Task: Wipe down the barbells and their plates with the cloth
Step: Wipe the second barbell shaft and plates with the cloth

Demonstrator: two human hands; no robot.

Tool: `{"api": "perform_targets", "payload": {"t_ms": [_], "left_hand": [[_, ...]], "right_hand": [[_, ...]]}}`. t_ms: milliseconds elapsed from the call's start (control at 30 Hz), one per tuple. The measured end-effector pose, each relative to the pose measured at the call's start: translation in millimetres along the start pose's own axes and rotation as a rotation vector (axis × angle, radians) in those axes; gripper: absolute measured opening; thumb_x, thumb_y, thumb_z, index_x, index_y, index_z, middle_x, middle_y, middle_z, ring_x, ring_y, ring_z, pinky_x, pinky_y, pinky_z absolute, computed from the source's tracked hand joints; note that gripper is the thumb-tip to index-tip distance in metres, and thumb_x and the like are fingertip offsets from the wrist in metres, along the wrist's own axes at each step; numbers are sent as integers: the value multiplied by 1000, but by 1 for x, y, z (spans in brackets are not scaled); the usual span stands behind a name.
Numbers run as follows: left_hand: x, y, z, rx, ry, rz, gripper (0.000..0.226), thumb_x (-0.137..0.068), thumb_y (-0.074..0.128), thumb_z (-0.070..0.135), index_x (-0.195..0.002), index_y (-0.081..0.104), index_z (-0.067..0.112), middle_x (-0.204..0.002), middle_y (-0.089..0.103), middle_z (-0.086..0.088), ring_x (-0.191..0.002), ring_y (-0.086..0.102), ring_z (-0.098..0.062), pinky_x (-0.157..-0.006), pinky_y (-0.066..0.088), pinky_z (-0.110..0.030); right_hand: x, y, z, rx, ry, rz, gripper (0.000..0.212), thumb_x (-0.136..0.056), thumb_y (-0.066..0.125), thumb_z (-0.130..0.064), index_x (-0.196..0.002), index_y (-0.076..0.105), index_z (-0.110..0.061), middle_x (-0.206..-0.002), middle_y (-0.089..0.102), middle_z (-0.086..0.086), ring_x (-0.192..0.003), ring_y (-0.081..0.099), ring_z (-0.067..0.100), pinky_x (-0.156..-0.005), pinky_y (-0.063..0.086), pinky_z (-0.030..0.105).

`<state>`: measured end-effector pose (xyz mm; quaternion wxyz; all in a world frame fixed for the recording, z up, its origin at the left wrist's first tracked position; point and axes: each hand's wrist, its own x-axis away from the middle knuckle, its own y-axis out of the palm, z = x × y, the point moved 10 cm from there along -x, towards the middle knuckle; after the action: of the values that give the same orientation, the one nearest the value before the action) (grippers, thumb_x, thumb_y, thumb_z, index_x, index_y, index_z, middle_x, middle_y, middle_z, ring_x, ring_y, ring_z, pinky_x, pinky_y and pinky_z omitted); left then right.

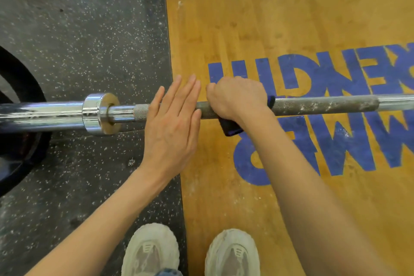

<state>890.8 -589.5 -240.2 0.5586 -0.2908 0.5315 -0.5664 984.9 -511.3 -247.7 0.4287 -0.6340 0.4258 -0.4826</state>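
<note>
A steel barbell [324, 105] runs left to right across the view, its knurled shaft speckled with white chalk. Its chrome sleeve and collar [98, 114] lie at the left, next to a black plate [20, 96] at the left edge. My right hand [237, 98] grips the shaft through a dark blue cloth [231, 129], whose corners stick out below and to the right of the fist. My left hand [172, 116] lies flat over the shaft with straight fingers, just left of the right hand.
The bar spans black speckled rubber flooring [78, 29] on the left and a wooden platform [268, 18] with blue lettering on the right. My two pale shoes [152, 251] stand at the bottom, near the seam between them.
</note>
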Motion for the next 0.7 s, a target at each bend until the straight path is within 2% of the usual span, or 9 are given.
{"api": "perform_targets", "payload": {"t_ms": [33,100,167,200,267,400,467,633,700], "left_hand": [[1,0,-1,-3,7,0,49,-107,30,23,-151,42,6,-158,40,-6,-151,28,-24,-125,15,-42],[2,-1,-3,-12,8,2,50,-107,28,25,-152,40,7,-160,38,-5,-152,24,-23,-126,11,-42],[2,-4,1,-2,5,18,51,-108,25,26,-153,38,6,-161,35,-6,-154,19,-23,-126,5,-43],[1,-5,4,17,11,29,51,-108,25,25,-153,38,5,-161,34,-6,-154,18,-23,-127,4,-44],[-3,-4,12,66,27,37,51,-108,25,24,-153,37,4,-161,34,-7,-154,19,-24,-127,6,-43],[-7,5,18,-17,82,26,51,-106,28,22,-152,39,3,-159,37,-8,-151,28,-25,-126,12,-40],[-8,7,16,-39,88,30,51,-106,28,23,-152,40,5,-159,38,-8,-149,31,-24,-125,14,-39],[-13,8,13,-75,85,67,50,-107,25,25,-150,45,7,-156,43,-5,-148,35,-25,-123,18,-41],[-17,8,13,-69,78,79,49,-107,26,25,-147,49,8,-154,47,-5,-146,38,-26,-122,21,-41]], "right_hand": [[0,0,-3,-3,-46,30,37,-104,38,-18,-68,37,-13,-64,34,3,-74,45,30,-65,35,34],[23,-14,-12,199,-89,346,30,-99,54,-18,-70,51,-13,-57,39,3,-59,42,28,-59,36,34],[56,-6,-5,22,-45,584,32,-105,48,-27,-80,65,-15,-67,58,2,-66,52,26,-82,45,40],[63,4,-4,-44,-64,607,39,-109,38,-31,-91,69,-15,-80,64,2,-77,58,26,-96,43,41],[71,4,5,-56,-109,660,49,-111,28,-37,-103,70,-13,-91,67,1,-89,61,26,-109,37,42],[80,-9,61,-56,105,755,47,-110,28,-32,-91,67,-14,-87,64,1,-92,59,27,-114,34,47],[78,-8,62,-72,199,752,43,-108,30,-27,-89,66,-14,-86,64,1,-93,58,28,-116,32,50],[65,-8,51,2,-51,723,49,-109,26,-30,-87,67,-15,-80,62,1,-82,57,25,-116,33,43],[64,-12,83,10,31,717,49,-109,25,-32,-88,66,-16,-81,61,1,-85,57,27,-115,34,45]]}}
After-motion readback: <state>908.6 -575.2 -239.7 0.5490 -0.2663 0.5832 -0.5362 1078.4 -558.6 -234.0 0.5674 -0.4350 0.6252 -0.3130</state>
